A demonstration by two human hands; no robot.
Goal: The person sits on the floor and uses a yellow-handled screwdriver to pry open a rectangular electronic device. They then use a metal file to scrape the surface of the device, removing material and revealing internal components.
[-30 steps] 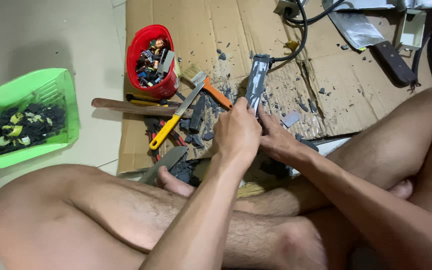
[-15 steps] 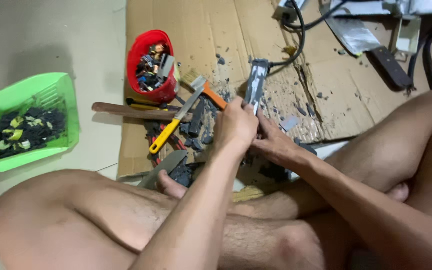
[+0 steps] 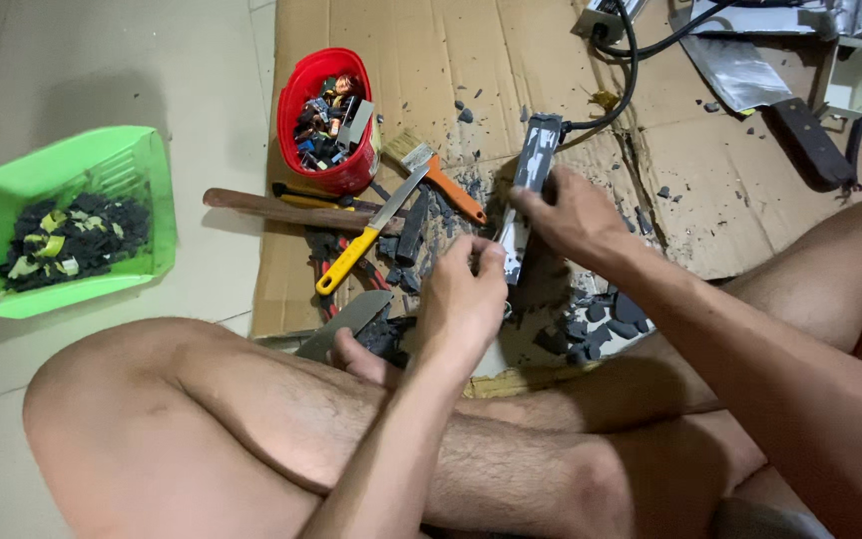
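I sit cross-legged on the floor over a sheet of cardboard. My right hand grips the middle of a long dark grey power strip casing with a black cable at its far end. My left hand holds the near end of the same casing, fingers curled around its lower edge. Black broken plastic pieces lie under and around my hands.
A red tub of small parts stands at the back left. Beside it lie a yellow-handled knife, an orange-handled brush and a wooden-handled tool. A green basket of black scraps sits far left. A cleaver lies at the back right.
My right hand has slid from the near end up to the middle of the casing. My left hand stays on the near end. The casing has barely moved.
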